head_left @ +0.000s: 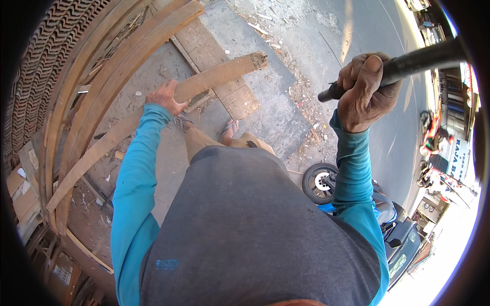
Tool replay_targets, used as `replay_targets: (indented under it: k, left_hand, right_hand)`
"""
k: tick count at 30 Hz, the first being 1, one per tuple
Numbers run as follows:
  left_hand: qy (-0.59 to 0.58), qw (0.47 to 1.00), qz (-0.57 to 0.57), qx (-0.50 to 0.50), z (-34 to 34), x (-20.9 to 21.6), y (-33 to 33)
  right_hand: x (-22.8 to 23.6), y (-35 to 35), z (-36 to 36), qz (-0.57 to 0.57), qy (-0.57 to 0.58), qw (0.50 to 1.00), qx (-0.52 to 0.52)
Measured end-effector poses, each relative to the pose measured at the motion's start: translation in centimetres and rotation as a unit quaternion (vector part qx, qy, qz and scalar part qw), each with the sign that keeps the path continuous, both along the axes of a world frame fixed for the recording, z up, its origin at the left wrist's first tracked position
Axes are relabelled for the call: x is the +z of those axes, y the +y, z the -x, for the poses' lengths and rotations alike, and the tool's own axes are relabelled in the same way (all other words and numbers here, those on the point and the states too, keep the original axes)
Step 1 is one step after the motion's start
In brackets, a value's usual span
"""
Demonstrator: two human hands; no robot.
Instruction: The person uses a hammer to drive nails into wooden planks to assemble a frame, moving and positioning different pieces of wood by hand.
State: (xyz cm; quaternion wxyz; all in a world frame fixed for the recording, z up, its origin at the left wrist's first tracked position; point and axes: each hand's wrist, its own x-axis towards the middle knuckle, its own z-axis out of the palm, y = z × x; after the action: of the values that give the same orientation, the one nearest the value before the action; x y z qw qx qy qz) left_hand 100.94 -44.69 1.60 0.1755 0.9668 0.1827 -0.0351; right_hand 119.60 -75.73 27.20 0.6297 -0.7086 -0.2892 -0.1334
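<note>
My left hand (pixel 164 97) is wrapped round the edge of a long wooden plank (pixel 219 75), which slants from the lower left up to the upper middle. The plank's far end lies over a wider wooden board (pixel 240 97) near my feet. Raised at the right, my right hand (pixel 368 92) is closed round a thick dark bar (pixel 426 61). A narrower tip of the bar pokes out on the left of the fist, while its thick part runs off to the right rim. What kind of tool it is, I cannot make out.
Long curved-looking timbers (pixel 122 61) lean at the left, beside stacked wavy tiles (pixel 38 66). Wood chips and debris (pixel 306 104) litter the concrete around my sandalled feet (pixel 230 130). A motorcycle wheel (pixel 320 184) stands near my right elbow, with a road (pixel 388 137) beyond.
</note>
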Motion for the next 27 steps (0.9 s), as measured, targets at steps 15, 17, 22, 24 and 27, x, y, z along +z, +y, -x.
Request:
replay_targets:
  k: [15, 17, 22, 24, 27]
  left_hand:
    - [-0.02, 1.0, -0.018, 0.008, 0.2, -0.2, -0.3]
    - [-0.023, 1.0, -0.014, 0.007, 0.1, -0.1, -0.2]
    - [-0.009, 1.0, -0.028, 0.005, 0.0, 0.6, -0.2]
    - [-0.031, 0.999, -0.037, -0.009, 0.6, 0.5, -0.5]
    - [-0.033, 0.998, -0.046, 0.003, -0.8, 0.8, 0.2]
  right_hand:
    - [2.2, 1.3, 0.4, 0.039, 0.018, 0.999, 0.033]
    - [3.3, 1.3, -1.6, -0.02, -0.067, 0.997, 0.045]
    - [-10.8, -4.4, -0.3, 0.49, 0.054, 0.87, -0.013]
    - [-13.9, -5.8, 0.0, 0.528, 0.271, 0.803, 0.064]
    - [-6.6, -2.6, 0.3, 0.393, 0.389, 0.832, 0.056]
